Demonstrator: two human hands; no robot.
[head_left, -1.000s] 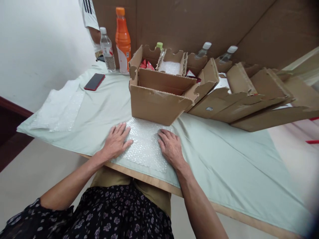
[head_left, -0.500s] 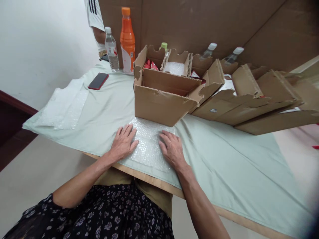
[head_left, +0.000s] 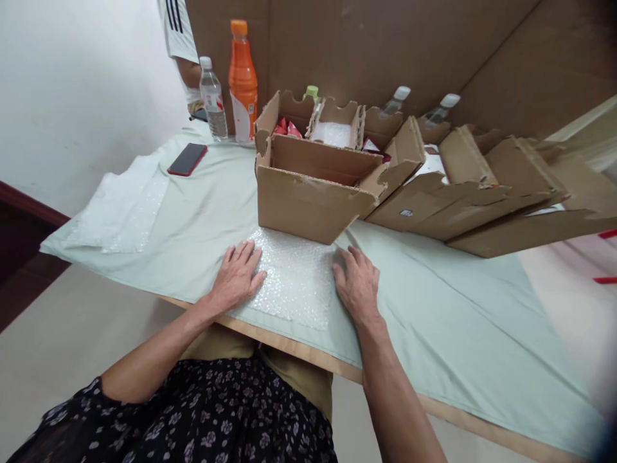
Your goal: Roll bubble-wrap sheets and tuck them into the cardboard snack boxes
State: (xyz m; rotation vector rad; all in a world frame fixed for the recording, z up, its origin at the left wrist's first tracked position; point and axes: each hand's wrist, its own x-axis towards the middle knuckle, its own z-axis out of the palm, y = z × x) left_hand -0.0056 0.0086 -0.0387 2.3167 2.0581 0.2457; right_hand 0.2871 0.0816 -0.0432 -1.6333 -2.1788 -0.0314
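Top [head_left: 226, 418]: black, pale-purple floral print | left sleeve [head_left: 72, 418]: same print, loose, draping | forearms [head_left: 159, 344]: bare | bottoms [head_left: 308, 389]: plain khaki

The right hand [head_left: 357, 283] could pass rightward over the cloth [head_left: 448, 328]; cardboard boxes [head_left: 306, 204] block straight ahead

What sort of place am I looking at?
Probably a makeshift indoor packing station: a sheet of bubble wrap lies flat on a cloth-covered table, and open-topped cardboard boxes stand along its far side.

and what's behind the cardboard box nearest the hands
An open cardboard box with red packaging, another with bubble wrap, and beyond them a lime-green cap. The box bottoms, and most below the cap, are covered.
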